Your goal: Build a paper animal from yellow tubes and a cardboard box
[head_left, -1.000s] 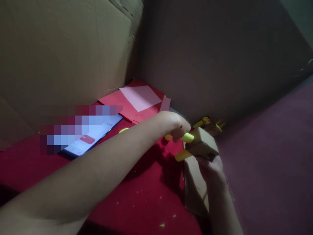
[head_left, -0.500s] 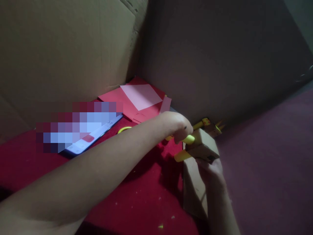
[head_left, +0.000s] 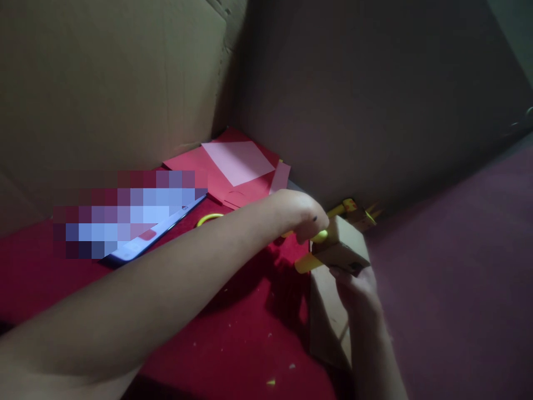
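Bending down, the left hand (head_left: 311,219) is by a short yellow tube (head_left: 320,237) on the small brown box (head_left: 345,241); its fingers are mostly hidden, so I cannot tell how open they are or what they grip. The right hand (head_left: 358,286) holds the box from below, fingers partly bent. Farther out, a phone (head_left: 129,248) and pink paper (head_left: 239,160) lie over the red cloth (head_left: 245,339).

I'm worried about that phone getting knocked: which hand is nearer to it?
Left: the left hand is right of the phone, by the cardboard box; the right hand is farther right, under that box.
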